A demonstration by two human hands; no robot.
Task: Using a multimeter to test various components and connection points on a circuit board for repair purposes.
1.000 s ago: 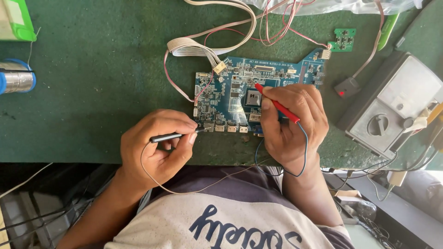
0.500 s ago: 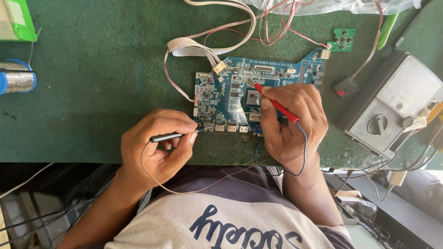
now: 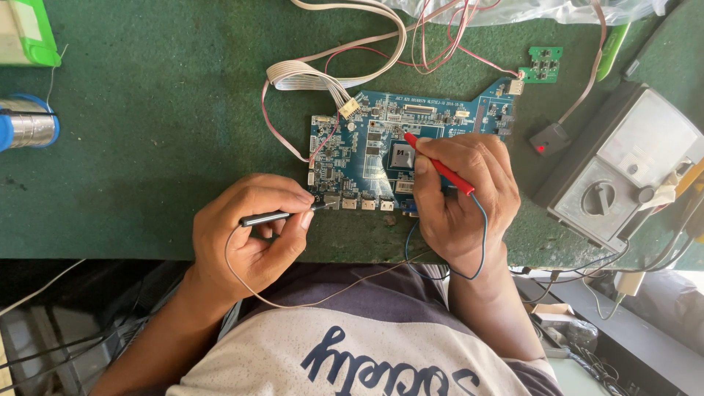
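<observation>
Two probes gripped, black [image 3: 273, 217] left, red [image 3: 440, 169] right, circuit board [image 3: 381, 139], green mat [image 3: 147, 132]

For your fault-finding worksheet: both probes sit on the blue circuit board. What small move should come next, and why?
Probably hold both tips steady and glance at the analogue multimeter: the red probe and black probe touch the circuit board.

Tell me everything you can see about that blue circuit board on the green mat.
The blue circuit board lies flat on the green mat, stepped along its top edge. It carries small chips, silver connectors along its near edge and a square part at the middle. A white ribbon cable plugs in near its top. The right hand rests on it, touching a red probe to its middle; the left hand brings a black probe to its lower left corner.
</observation>
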